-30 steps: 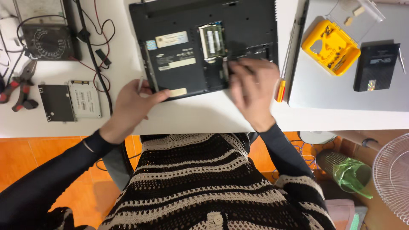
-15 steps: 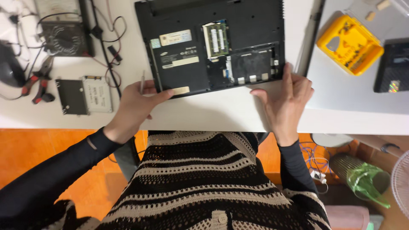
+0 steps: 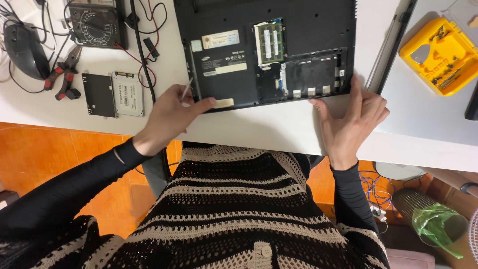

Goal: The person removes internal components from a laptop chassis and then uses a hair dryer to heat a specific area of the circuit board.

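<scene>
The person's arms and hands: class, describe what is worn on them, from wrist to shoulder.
Both hands, the left hand and the right hand, are bare, with no gloves. Each arm wears a tight black long sleeve ending at the wrist. Over it lies an open-knit black and cream striped top with a button.

Black sleeves, black-and-cream striped, seemingly crocheted buttoned top.

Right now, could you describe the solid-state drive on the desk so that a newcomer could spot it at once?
Start at the upturned black laptop on the white desk and look past the left hand to the desk's left part. Two flat rectangles lie side by side there: the drive is the silver one with a pale label, whereas its neighbour, the bracket, is dark and unlabelled.
</scene>
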